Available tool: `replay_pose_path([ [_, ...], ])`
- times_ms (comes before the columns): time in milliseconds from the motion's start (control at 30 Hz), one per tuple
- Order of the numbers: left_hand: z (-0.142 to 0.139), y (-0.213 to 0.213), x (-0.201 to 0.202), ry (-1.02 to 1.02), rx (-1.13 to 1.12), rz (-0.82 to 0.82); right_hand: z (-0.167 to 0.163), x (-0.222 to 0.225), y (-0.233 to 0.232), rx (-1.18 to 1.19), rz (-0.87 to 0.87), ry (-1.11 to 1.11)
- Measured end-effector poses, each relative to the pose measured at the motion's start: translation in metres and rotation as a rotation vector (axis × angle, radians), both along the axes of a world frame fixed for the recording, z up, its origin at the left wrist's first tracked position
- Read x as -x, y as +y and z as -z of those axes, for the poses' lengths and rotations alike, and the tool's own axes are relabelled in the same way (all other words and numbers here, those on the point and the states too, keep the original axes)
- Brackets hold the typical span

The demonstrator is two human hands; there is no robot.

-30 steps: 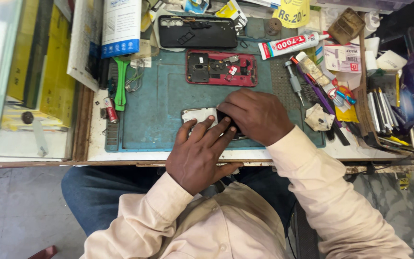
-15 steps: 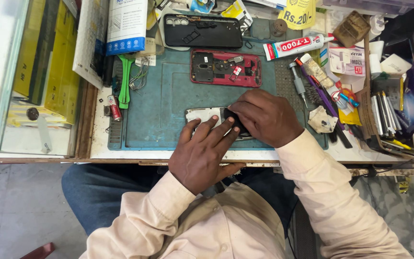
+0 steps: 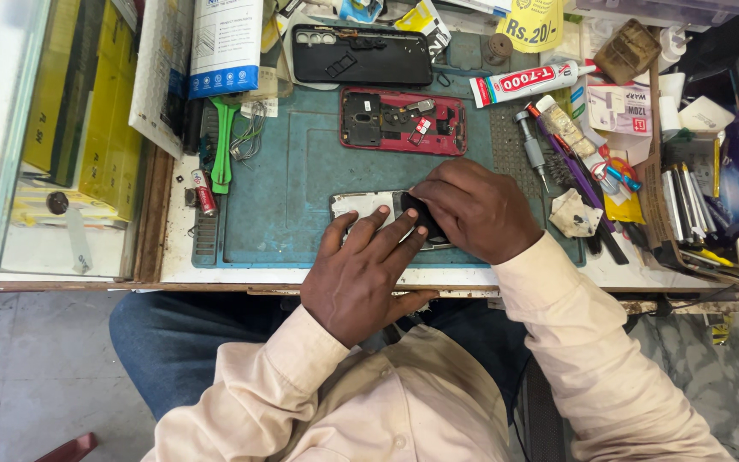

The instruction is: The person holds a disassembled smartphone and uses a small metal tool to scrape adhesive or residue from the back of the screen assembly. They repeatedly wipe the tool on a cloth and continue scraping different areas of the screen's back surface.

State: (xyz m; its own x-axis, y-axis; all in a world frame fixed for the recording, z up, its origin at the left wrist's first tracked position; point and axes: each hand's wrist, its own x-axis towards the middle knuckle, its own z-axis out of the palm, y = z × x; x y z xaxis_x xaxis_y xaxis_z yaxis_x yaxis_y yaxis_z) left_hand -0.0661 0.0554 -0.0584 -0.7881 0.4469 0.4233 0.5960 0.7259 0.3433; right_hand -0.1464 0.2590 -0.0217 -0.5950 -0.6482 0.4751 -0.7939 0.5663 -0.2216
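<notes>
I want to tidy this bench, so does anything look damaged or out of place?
Nothing looks spilled. The red phone frame lies opened with its insides bare, and the black back cover sits apart above it. Both hands, left and right, press on a third opened phone.

On the teal work mat [image 3: 301,180], near its front edge, the left hand [image 3: 361,274] lies flat with spread fingers on an opened phone body [image 3: 365,205], while the right hand [image 3: 476,210] pinches what may be a dark part [image 3: 421,218] on it, too hidden to identify. Toward the mat's back edge lie a red phone frame [image 3: 404,121] and, just behind it, a black back cover [image 3: 361,54]. A glue tube [image 3: 528,83] lies near the back right corner, and green tweezers [image 3: 222,141] lie along the left edge.
</notes>
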Motion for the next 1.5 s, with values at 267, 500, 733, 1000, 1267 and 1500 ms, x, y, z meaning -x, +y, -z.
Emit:
replay_pose_path([
  [267,0.000,0.001,0.001,-0.007,0.004,0.002,0.001,0.001,0.001,-0.008,0.004,-0.009],
  [500,0.000,0.000,0.001,-0.010,0.001,0.008,0.002,0.001,0.001,-0.004,0.011,-0.005],
  [733,0.002,0.001,0.001,-0.006,0.001,0.001,0.008,0.001,-0.006,-0.048,0.005,0.056],
  [1000,0.000,-0.002,-0.001,0.003,-0.006,0.000,0.000,0.003,-0.004,-0.063,0.014,-0.011],
  [1267,0.001,0.000,-0.001,0.002,0.002,0.003,0.000,0.007,-0.009,-0.044,-0.037,-0.039],
  [1500,-0.002,0.000,-0.005,0.026,0.006,-0.011,-0.005,0.006,-0.018,-0.028,-0.058,-0.100],
])
